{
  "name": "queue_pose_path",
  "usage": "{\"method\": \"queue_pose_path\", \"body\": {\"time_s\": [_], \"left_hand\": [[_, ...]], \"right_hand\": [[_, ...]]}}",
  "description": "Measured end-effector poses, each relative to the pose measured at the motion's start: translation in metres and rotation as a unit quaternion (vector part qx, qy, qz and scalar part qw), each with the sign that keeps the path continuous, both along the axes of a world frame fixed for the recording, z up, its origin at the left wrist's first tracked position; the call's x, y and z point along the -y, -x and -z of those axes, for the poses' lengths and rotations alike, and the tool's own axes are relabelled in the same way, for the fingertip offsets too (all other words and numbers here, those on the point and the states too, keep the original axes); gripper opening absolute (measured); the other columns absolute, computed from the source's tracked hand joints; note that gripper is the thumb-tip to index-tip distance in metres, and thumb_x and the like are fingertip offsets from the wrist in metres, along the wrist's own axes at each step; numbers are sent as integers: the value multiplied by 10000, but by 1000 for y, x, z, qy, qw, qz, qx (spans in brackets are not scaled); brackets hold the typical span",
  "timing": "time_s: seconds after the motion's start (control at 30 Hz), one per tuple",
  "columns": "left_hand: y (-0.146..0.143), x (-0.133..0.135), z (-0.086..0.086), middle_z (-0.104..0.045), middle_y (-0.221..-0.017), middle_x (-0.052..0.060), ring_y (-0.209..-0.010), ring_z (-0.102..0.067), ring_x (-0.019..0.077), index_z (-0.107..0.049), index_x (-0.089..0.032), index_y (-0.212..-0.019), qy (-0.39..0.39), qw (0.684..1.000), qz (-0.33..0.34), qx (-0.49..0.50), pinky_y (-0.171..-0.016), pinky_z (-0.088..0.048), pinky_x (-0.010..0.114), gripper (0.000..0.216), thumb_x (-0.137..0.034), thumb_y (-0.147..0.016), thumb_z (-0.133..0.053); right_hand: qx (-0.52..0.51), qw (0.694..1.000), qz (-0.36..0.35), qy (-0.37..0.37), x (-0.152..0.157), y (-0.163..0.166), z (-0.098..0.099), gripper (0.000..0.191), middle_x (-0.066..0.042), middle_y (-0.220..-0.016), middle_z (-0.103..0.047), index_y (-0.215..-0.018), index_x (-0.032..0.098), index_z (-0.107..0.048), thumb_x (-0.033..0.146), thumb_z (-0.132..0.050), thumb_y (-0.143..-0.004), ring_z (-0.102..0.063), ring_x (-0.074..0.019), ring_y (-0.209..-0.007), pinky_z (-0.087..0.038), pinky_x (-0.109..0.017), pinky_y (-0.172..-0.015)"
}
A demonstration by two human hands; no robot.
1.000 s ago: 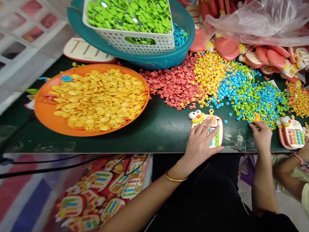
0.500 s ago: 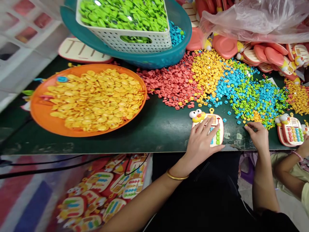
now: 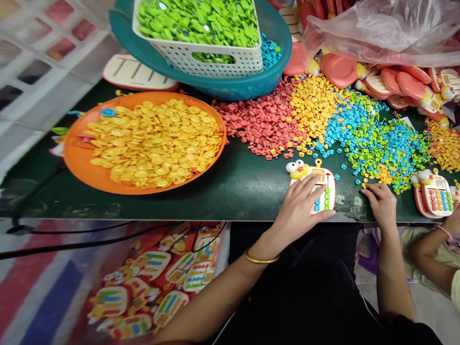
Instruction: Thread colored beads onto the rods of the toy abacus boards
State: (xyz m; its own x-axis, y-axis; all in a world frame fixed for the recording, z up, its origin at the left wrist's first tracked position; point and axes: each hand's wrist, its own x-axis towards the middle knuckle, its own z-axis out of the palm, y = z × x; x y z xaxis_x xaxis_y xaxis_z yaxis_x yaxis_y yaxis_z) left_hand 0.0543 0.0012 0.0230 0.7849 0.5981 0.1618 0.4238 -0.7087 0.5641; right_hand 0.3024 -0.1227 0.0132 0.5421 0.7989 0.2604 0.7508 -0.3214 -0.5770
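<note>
Toy calculator (image 3: 322, 189) under left hand (image 3: 299, 211); right hand (image 3: 383, 204) perhaps touches buttons (image 3: 385, 174).

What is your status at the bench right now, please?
Left hand flat on toy calculator. Right hand at edge of loose button pile, grip unclear. Co-worker's arm far right, apart.

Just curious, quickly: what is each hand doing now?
Left hand: open, flat on the toy calculator.
Right hand: curled by loose yellow pieces; grip cannot be told.

Gold bangle (image 3: 261, 259) on L wrist, black clothes (image 3: 319, 287)
</note>
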Motion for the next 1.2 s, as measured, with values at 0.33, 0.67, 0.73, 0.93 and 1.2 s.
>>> {"method": "queue_pose_path", "body": {"time_s": [0.33,0.67,0.73,0.93,1.2], "left_hand": [[8,-5,1,-618,-1352,81,-1345,-487,238,-611,-233,-1272,19,983,-70,167,-1144,-389,449,390,-460,-963,-535],[6,-34,18,-614,-1320,127,-1178,-567,347,-362,-256,-1483,93,958,-261,76,-988,-449,560,738,-462,-850,-681],[3,-32,25,-580,-1357,121,-1169,-586,298,-358,-254,-1481,104,953,-237,157,-1008,-475,508,708,-384,-862,-678],[-4,-14,31,-442,-1435,154,-1047,-675,178,-271,-233,-1510,165,906,-171,350,-863,-600,290,686,-329,-927,-620],[-3,-5,19,-438,-1401,146,-1177,-619,235,-284,-243,-1515,89,909,-163,374,-899,-605,324,684,-267,-923,-626]], "right_hand": [[-59,996,60,-18,-3,6,4,294,-44,-829,-649,-857,197,-765,471,-664,-821,-585,-168,-692,-498,-320,-675],[-178,980,83,-17,-5,1,-1,307,-17,-777,-608,-835,168,-715,447,-751,-714,-519,-136,-659,-465,-298,-639],[-190,978,62,-57,-11,13,-13,291,-20,-791,-611,-843,175,-710,436,-757,-722,-535,-134,-666,-465,-285,-612],[-211,974,-83,-7,-47,55,-44,191,-37,-828,-620,-830,210,-728,394,-725,-778,-591,-155,-729,-474,-243,-517],[-163,982,-78,-55,-49,66,-36,149,-49,-852,-661,-850,219,-771,352,-713,-816,-622,-158,-719,-495,-260,-500]]}}
